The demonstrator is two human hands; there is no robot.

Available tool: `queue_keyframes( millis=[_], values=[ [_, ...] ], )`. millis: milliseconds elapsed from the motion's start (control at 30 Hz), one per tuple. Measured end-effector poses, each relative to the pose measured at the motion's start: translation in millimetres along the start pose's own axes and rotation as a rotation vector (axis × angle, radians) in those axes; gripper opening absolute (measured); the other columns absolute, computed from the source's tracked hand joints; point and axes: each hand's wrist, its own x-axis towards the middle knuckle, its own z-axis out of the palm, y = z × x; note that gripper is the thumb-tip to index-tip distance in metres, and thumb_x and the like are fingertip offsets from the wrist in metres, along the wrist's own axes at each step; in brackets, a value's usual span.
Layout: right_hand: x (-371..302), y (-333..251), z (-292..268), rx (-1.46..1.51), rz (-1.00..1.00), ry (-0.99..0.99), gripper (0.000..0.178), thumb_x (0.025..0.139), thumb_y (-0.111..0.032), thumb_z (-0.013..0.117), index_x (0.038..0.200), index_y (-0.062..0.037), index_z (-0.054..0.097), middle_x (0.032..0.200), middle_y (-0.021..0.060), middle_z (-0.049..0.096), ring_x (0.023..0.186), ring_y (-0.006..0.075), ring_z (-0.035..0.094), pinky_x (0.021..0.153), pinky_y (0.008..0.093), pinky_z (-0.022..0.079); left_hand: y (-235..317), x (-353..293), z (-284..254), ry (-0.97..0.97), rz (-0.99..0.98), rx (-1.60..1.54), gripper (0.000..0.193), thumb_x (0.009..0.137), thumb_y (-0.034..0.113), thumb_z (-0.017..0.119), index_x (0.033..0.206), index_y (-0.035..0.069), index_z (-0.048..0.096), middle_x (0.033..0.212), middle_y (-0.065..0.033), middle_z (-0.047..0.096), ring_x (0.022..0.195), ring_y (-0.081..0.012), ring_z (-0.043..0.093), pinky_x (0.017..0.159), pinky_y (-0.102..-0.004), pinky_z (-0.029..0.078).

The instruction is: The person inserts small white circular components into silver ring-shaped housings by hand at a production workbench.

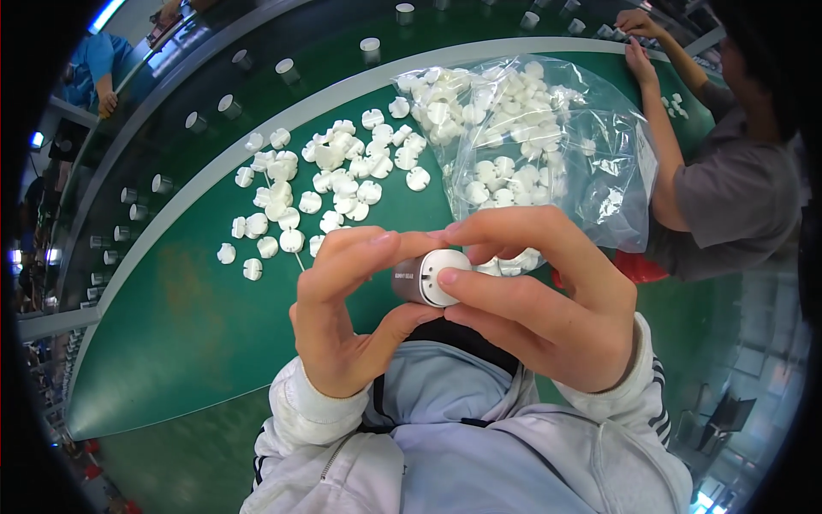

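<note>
A short grey metallic cylinder (pixel 405 281) is held sideways in front of my chest, above the near edge of the table. My left hand (pixel 338 313) pinches it between thumb and fingers. On its right end sits a round white cap (pixel 435 289) with small dark holes and a slot. My right hand (pixel 565 313) is closed around that end, one fingertip pressed on the cap's face. Whether the cap is fully seated I cannot tell. Just beyond my hands lie many loose white notched caps (pixel 338 163), some heaped together.
A clear plastic bag (pixel 599 167) full of white caps lies on the green table (pixel 171 334) at the right. Beyond a grey curved rail (pixel 184 176), several metallic cylinders (pixel 287 70) stand on a green conveyor belt. A co-worker (pixel 723 188) handles small parts at the far right.
</note>
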Motion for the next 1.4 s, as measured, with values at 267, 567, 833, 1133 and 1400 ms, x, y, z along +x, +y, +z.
queue_keyframes(
  millis=[267, 567, 833, 1133, 1400],
  values=[
    [0, 3, -4, 0.02, -0.07, -0.035, 0.034, 0.069, -0.002, 0.085, 0.101, -0.0039, 0.074, 0.11, 0.0131, 0.066, 0.088, 0.0239, 0.065, 0.074, 0.0313, 0.051, 1, 0, 3, 0.022, 0.013, -0.043, 0.065, 0.079, -0.006, 0.077, 0.134, 0.003, 0.044, 0.113, -0.0226, 0.069, 0.105, -0.0297, 0.059, 0.091, -0.0402, 0.05],
    [-4, 10, -5, -0.232, -0.289, -0.075, 0.038, 0.063, -0.012, 0.083, 0.099, -0.0072, 0.074, 0.112, 0.0025, 0.068, 0.093, 0.0241, 0.061, 0.073, 0.0344, 0.046, -2, 0, 2, 0.015, 0.05, -0.065, 0.055, 0.083, -0.003, 0.075, 0.13, 0.005, 0.047, 0.111, -0.0241, 0.071, 0.1, -0.0287, 0.06, 0.082, -0.0376, 0.049],
    [-6, 7, 2, -0.363, -0.301, -0.079, 0.037, 0.063, -0.018, 0.081, 0.097, -0.0067, 0.073, 0.106, 0.0013, 0.068, 0.091, 0.0253, 0.06, 0.069, 0.0376, 0.041, -7, -1, 7, 0.069, 0.047, -0.066, 0.051, 0.084, -0.002, 0.074, 0.126, 0.006, 0.046, 0.108, -0.0242, 0.071, 0.1, -0.0301, 0.062, 0.076, -0.0364, 0.048],
    [-2, 11, 8, -0.233, -0.262, -0.054, 0.034, 0.063, -0.016, 0.083, 0.09, -0.0038, 0.067, 0.1, 0.0065, 0.066, 0.09, 0.0264, 0.062, 0.073, 0.0386, 0.042, -5, -2, -2, 0.002, 0.065, 0.065, 0.046, 0.084, -0.001, 0.075, 0.119, 0.008, 0.047, 0.111, -0.0213, 0.072, 0.1, -0.0301, 0.063, 0.075, -0.0349, 0.047],
    [4, 15, 12, -0.102, -0.108, -0.065, 0.036, 0.067, -0.012, 0.083, 0.098, -0.0048, 0.066, 0.104, 0.0067, 0.066, 0.101, 0.0284, 0.061, 0.083, 0.0402, 0.042, 8, 17, -14, -0.044, -0.054, 0.17, 0.036, 0.074, -0.004, 0.081, 0.104, 0.004, 0.064, 0.114, -0.0144, 0.072, 0.093, -0.026, 0.066, 0.079, -0.0336, 0.052]
  ],
)
